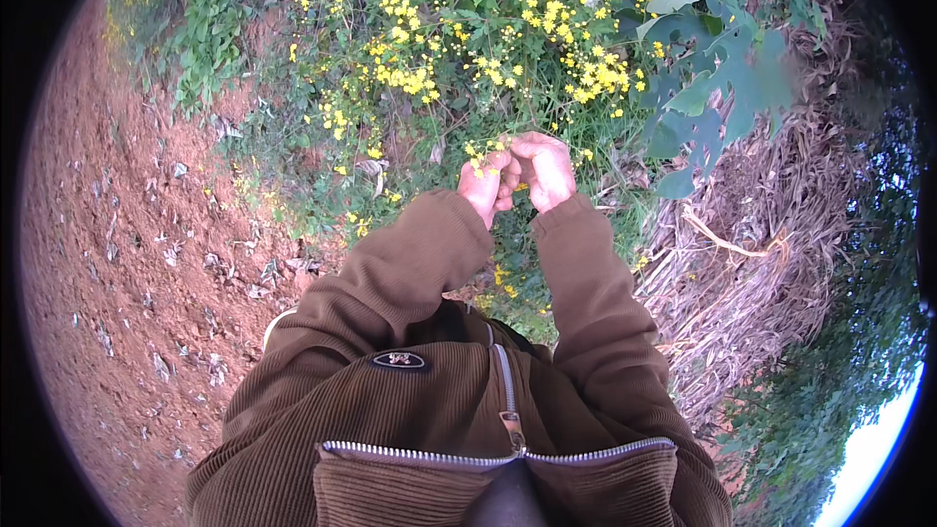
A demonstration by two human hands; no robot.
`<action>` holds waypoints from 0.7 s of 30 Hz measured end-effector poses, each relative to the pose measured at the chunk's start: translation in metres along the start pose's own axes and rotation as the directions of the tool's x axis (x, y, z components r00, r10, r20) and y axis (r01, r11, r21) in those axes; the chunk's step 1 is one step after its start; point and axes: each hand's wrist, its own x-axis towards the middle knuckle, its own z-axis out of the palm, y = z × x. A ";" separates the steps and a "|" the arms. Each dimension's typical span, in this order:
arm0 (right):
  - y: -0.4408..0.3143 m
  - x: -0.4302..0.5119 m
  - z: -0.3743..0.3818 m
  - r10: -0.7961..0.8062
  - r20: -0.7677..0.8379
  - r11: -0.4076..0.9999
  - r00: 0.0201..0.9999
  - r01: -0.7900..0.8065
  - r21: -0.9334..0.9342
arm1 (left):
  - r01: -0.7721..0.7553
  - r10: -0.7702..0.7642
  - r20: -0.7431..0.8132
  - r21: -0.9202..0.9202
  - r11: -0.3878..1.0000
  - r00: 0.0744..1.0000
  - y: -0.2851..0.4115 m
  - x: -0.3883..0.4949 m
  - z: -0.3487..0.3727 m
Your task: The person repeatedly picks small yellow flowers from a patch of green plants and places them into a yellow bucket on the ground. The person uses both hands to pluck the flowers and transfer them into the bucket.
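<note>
My left hand (489,181) and my right hand (543,167) are together before me, below a patch of yellow daisy-like flowers (410,77). A thin flowering sprig (479,154) shows over the curled fingers of my left hand, which appear closed on its stem. The fingertips of my right hand bend in toward the left hand and the sprig; whether they pinch anything is hidden. More yellow blooms (604,77) stand on leafy stems just beyond both hands.
Reddish bare soil (146,234) with scattered dry leaves lies at left. Large lobed green leaves (703,88) reach in at upper right. Below them lies a heap of dry stalks (754,256) with a pale bent stick (721,240). Low yellow flowers (505,278) grow between my forearms.
</note>
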 end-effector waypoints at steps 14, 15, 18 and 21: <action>0.014 -0.007 -0.019 -0.048 0.022 0.989 0.999 0.045 0.139 | 0.091 -0.091 0.015 -0.015 0.996 0.996 -0.009 -0.018 -0.024; 0.014 -0.007 -0.028 -0.092 0.072 0.982 0.993 0.078 0.172 | 0.070 -0.070 0.017 -0.021 0.997 0.997 -0.009 -0.019 -0.029; 0.012 -0.004 -0.062 -0.068 -0.122 0.964 0.990 0.096 0.247 | 0.085 -0.085 0.039 -0.011 0.996 0.996 -0.007 -0.022 -0.044; 0.010 0.008 -0.079 -0.067 -0.337 0.944 0.939 0.170 0.285 | 0.091 -0.090 0.070 -0.010 0.996 0.993 -0.011 -0.026 -0.050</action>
